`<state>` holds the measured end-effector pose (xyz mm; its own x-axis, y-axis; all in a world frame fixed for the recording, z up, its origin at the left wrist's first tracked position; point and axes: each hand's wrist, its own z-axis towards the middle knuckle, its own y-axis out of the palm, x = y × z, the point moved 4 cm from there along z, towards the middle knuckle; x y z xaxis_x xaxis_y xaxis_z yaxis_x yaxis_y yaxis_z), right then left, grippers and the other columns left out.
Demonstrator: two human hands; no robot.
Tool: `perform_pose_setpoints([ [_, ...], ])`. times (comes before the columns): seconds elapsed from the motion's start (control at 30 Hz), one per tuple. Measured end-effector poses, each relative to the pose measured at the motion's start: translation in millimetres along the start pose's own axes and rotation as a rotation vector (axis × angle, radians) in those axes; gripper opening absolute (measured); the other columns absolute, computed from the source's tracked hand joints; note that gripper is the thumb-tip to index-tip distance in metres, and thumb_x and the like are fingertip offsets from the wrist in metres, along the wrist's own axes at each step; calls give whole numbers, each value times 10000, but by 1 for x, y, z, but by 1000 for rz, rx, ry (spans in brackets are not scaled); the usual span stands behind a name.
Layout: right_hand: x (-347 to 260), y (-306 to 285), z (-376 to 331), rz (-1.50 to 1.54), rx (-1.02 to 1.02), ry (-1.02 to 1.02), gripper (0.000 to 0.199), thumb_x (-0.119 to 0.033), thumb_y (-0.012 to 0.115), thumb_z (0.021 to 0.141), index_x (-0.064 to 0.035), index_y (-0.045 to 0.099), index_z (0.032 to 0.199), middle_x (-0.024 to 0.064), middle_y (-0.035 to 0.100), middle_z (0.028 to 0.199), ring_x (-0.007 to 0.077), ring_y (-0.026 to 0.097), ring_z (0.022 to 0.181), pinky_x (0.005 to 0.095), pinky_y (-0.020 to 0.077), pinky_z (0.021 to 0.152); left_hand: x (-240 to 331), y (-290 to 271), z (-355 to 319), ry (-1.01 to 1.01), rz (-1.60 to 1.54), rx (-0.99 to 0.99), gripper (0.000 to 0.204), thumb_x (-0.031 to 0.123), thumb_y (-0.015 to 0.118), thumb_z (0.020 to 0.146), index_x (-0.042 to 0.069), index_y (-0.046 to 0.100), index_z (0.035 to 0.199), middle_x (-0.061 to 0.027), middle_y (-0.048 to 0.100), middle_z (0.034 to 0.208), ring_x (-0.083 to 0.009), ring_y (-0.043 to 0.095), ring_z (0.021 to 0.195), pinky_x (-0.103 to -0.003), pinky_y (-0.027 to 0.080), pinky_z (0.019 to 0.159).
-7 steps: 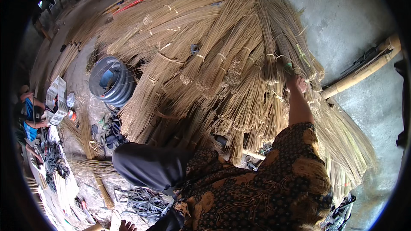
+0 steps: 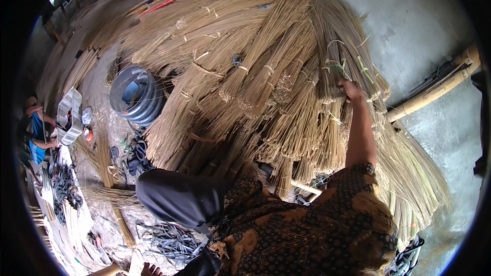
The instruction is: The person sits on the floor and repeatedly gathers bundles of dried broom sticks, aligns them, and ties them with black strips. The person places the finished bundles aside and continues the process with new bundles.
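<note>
Clearance record: open floor at right, packed bundles across centre.

The pile of tied stick bundles (image 2: 266, 82) fills the middle from top to the person's lap, bundles overlapping with no gaps to pass between; the right hand (image 2: 350, 90) lies on its right slope, fingers among the tops. Bare concrete floor (image 2: 409, 25) lies open upper right, bounded by bamboo poles (image 2: 434, 89) running slantwise; more open floor below them. At left, a coil of grey hose (image 2: 137, 94) touches the pile's edge. Lower left is cluttered: loose stick bundles (image 2: 105, 166), dark straps (image 2: 171, 237), a bent knee in dark cloth (image 2: 179, 197). Another person (image 2: 37, 133) sits far left.
</note>
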<state>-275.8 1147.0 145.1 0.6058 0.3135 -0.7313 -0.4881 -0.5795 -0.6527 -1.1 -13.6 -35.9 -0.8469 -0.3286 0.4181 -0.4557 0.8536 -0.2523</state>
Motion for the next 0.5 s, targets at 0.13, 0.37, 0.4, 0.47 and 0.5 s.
perform_pose_setpoints([
  [0.13,-26,74,-72,493,-286,-65,576,-516,667,922,13,685,1146,77,664,842,116,592,618,288,507,591,6,3,-8,12,4,31,541,408,582,1054,167,452,1521,-141,510,1526,-387,574,1315,-537,530,1023],
  [0.37,-12,118,-55,235,26,-181,390,-382,612,1003,-5,693,1059,111,706,775,171,630,535,305,523,541,1,2,-10,44,-44,-1,534,375,592,1051,151,460,1517,-171,504,1519,-408,573,1304,-544,520,1022],
  [0.4,-6,122,-46,144,76,-151,335,-341,593,1019,-38,671,1139,87,676,779,149,610,555,301,495,511,-1,2,-9,47,-56,-23,530,373,590,1052,149,462,1515,-176,501,1521,-413,570,1306,-547,516,1025],
  [0.47,0,138,-27,8,161,-49,302,-259,556,1050,-105,629,1299,40,614,787,106,571,596,293,441,452,-3,1,-7,48,-61,-26,533,367,595,1049,137,464,1512,-178,497,1524,-427,566,1307,-565,510,1028],
  [0.5,1,145,-22,141,133,-36,355,-255,563,1047,-121,589,1375,53,624,839,134,595,663,311,479,509,-4,-1,-7,53,-51,-14,537,366,598,1048,134,463,1513,-179,497,1523,-429,567,1305,-568,511,1026],
])
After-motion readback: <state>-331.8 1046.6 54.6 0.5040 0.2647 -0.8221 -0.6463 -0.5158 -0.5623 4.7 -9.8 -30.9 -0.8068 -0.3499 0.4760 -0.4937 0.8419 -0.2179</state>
